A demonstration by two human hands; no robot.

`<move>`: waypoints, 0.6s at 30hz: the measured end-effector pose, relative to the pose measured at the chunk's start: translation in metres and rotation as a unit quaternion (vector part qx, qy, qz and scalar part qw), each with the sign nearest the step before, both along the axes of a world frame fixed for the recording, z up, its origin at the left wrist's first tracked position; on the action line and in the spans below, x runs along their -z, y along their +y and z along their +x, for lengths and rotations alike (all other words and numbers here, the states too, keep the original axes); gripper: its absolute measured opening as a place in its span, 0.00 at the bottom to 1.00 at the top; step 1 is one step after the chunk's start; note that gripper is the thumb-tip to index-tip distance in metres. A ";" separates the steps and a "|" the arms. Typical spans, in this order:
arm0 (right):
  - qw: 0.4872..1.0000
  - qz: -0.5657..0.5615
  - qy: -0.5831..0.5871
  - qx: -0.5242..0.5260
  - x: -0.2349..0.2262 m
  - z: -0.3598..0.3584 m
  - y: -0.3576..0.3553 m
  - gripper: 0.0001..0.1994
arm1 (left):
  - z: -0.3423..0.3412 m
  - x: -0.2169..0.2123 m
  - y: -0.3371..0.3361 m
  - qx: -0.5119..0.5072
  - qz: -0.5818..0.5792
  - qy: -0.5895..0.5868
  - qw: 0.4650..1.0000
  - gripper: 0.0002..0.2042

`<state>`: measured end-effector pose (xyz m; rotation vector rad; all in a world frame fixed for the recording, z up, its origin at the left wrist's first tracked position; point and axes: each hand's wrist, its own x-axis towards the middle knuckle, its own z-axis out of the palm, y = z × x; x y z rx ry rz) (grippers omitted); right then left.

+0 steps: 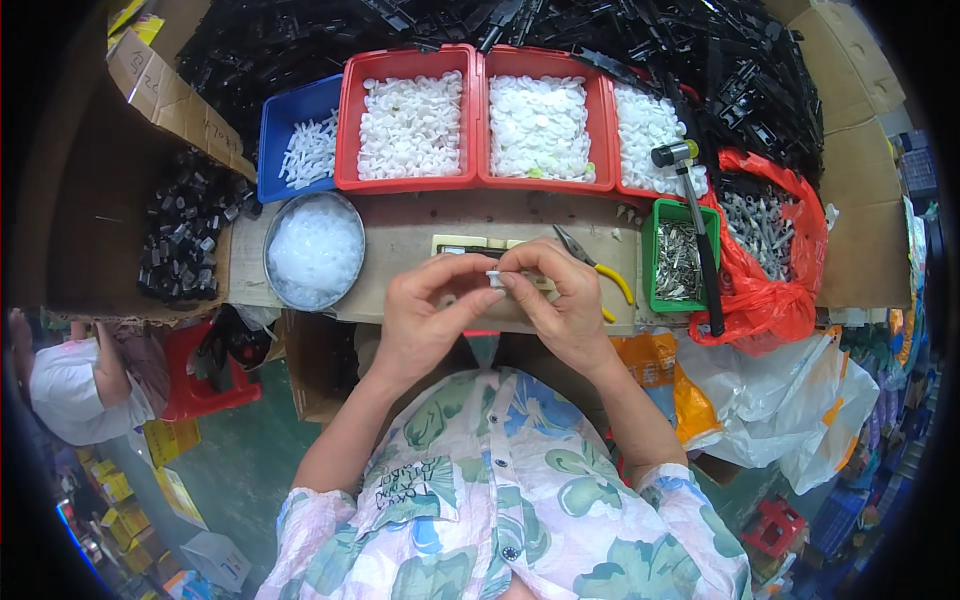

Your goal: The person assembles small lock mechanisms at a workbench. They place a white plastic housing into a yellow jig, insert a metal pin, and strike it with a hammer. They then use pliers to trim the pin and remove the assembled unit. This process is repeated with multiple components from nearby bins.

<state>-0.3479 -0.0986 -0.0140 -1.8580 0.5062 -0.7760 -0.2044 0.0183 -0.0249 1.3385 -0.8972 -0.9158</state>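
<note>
My left hand [425,315] and my right hand [560,300] meet over the front edge of a narrow wooden bench [400,235]. Together their fingertips pinch a small white plastic part [494,279]. Under the hands lies a cream metal jig block [470,245], partly hidden. Yellow-handled pliers [597,270] rest just right of my right hand.
Red bins [410,125] of white plastic pieces and a blue bin [300,140] line the back. A round metal bowl [314,250] of clear bits sits left, a green tray [680,260] of metal parts and a hammer [695,220] right. Black parts fill the far side and a left box. Another person sits at lower left.
</note>
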 end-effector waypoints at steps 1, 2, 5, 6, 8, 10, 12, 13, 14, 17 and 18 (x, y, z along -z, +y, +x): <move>1.000 -0.020 -0.002 -0.001 0.002 0.003 -0.001 0.06 | 0.002 -0.001 0.001 -0.015 0.001 -0.050 0.999 0.19; 0.999 -0.041 -0.004 -0.002 0.004 0.007 -0.001 0.06 | 0.004 -0.003 0.002 -0.030 0.002 -0.100 0.995 0.19; 0.993 -0.118 0.012 0.016 0.012 0.016 -0.007 0.06 | 0.009 -0.002 0.005 -0.071 -0.016 -0.246 0.966 0.21; 0.989 -0.147 0.022 0.026 0.016 0.018 -0.008 0.06 | 0.010 0.000 0.006 -0.084 -0.025 -0.293 0.952 0.21; 0.986 -0.163 0.035 0.032 0.024 0.022 -0.008 0.06 | 0.015 0.007 0.009 -0.089 -0.061 -0.384 0.917 0.21; 0.983 -0.175 0.050 0.035 0.025 0.025 -0.008 0.06 | 0.017 0.015 0.011 -0.083 -0.081 -0.431 0.895 0.20; 0.980 -0.185 0.065 0.036 0.024 0.024 -0.009 0.06 | 0.016 0.020 0.010 -0.067 -0.087 -0.436 0.893 0.19; 0.980 -0.183 0.067 0.035 0.025 0.023 -0.010 0.06 | 0.016 0.020 0.009 -0.059 -0.082 -0.445 0.890 0.19; 0.980 -0.182 0.069 0.034 0.025 0.023 -0.011 0.06 | 0.015 0.018 0.008 -0.052 -0.077 -0.454 0.886 0.18; 0.979 -0.185 0.075 0.030 0.026 0.023 -0.011 0.06 | 0.016 0.018 0.006 -0.036 -0.071 -0.473 0.877 0.17; 0.979 -0.187 0.077 0.028 0.026 0.023 -0.012 0.06 | 0.016 0.018 0.005 -0.031 -0.070 -0.479 0.874 0.17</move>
